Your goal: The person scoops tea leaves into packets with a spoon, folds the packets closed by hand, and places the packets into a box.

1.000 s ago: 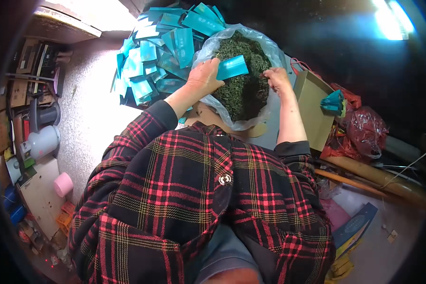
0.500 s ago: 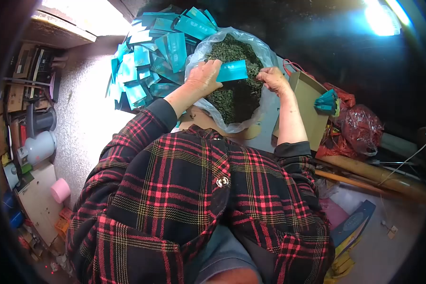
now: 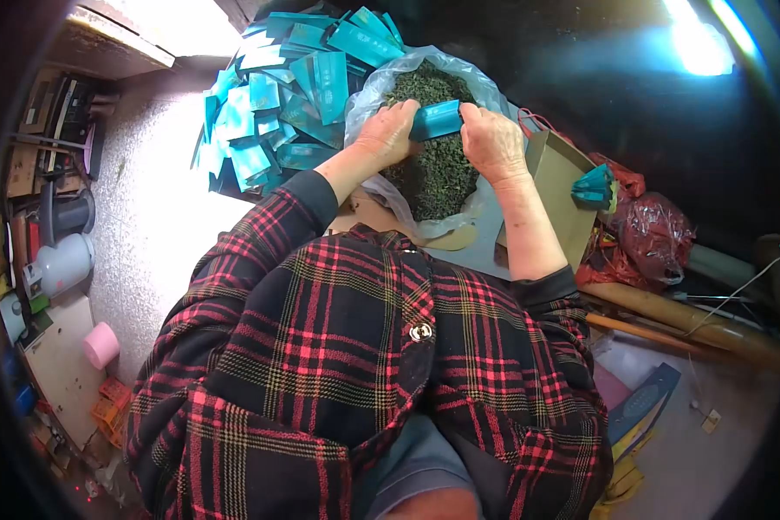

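Observation:
A teal packet (image 3: pixel 437 120) with pale printing is held sideways above a clear plastic bag (image 3: pixel 365 104) full of dried green leaves (image 3: pixel 442 178). My left hand (image 3: pixel 388 135) is closed on the packet's left end. At its right end, the fingers of my right hand (image 3: pixel 491 141) are closed on the packet's edge. Both hands are over the bag, just above the leaves. Whether the packet has anything inside cannot be seen.
A large heap of similar teal packets (image 3: pixel 325 82) lies left of the bag. To the right stand an open cardboard box (image 3: pixel 550 186), a small bundle of teal packets (image 3: pixel 593 186) and red plastic bags (image 3: pixel 654 234). A pink cup (image 3: pixel 101 345) is at the far left.
My right hand has moved left and up from over the leaves to the packet's right end, and now grips it. My left hand still holds the packet, shifted slightly.

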Demonstrator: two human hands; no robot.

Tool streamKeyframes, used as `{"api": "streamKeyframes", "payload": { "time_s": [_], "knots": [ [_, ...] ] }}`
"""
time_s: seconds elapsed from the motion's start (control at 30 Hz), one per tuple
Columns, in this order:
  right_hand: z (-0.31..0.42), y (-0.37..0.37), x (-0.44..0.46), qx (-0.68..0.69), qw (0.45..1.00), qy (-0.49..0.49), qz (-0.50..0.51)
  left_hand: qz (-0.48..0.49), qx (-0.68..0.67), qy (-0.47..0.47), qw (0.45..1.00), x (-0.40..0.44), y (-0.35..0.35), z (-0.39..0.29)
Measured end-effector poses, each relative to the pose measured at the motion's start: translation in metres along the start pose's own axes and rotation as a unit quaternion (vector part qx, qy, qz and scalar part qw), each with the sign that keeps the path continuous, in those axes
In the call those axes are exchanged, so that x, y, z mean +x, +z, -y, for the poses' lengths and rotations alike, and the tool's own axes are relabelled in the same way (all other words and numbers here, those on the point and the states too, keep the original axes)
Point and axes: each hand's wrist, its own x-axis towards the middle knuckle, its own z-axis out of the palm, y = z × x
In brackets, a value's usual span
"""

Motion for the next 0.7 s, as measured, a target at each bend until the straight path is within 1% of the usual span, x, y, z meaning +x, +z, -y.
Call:
{"api": "streamKeyframes", "payload": {
  "time_s": [0.03,0.07,0.17,0.2,0.3,0.33,0.43,0.47,0.57,0.6,0.63,0.67,0.7],
  "knots": [
    [0.002,0.000,-0.003,-0.006,0.999,-0.037,-0.030,-0.007,-0.014,0.006,1.000,-0.002,0.000,0.001],
    [0.003,-0.002,-0.005,-0.007,0.999,-0.037,-0.030,-0.016,-0.027,0.012,0.999,-0.003,0.000,0.001],
    [0.007,-0.006,-0.012,-0.014,0.986,-0.089,-0.138,-0.021,-0.049,0.022,0.998,-0.005,0.003,0.005],
    [0.008,-0.006,-0.014,-0.014,0.987,-0.088,-0.137,-0.023,-0.060,0.026,0.998,-0.006,0.004,0.006],
    [0.008,-0.006,-0.018,0.006,0.976,-0.095,-0.194,-0.017,-0.083,0.021,0.996,-0.006,0.006,0.009],
    [0.007,-0.007,-0.019,0.006,0.976,-0.095,-0.193,-0.015,-0.095,0.018,0.995,-0.007,0.006,0.010],
    [0.000,-0.011,-0.027,0.048,0.965,0.001,-0.258,-0.022,-0.093,0.023,0.995,-0.007,0.002,0.011],
    [-0.003,-0.009,-0.029,0.049,0.965,0.002,-0.258,-0.027,-0.091,0.026,0.995,-0.008,0.001,0.012],
    [-0.016,0.016,-0.037,0.147,0.945,0.170,-0.237,-0.040,-0.096,0.026,0.994,-0.009,-0.001,0.014],
    [-0.021,0.029,-0.039,0.149,0.945,0.170,-0.236,-0.045,-0.098,0.026,0.994,-0.011,-0.001,0.016],
    [-0.027,0.047,-0.041,0.065,0.965,0.199,-0.157,-0.044,-0.098,0.024,0.994,-0.013,-0.002,0.016],
    [-0.033,0.064,-0.040,-0.021,0.972,0.224,-0.075,-0.039,-0.095,0.014,0.995,-0.014,-0.002,0.017],
    [-0.038,0.081,-0.039,-0.106,0.964,0.245,0.007,-0.034,-0.093,0.005,0.995,-0.014,-0.004,0.018]
  ]
}}
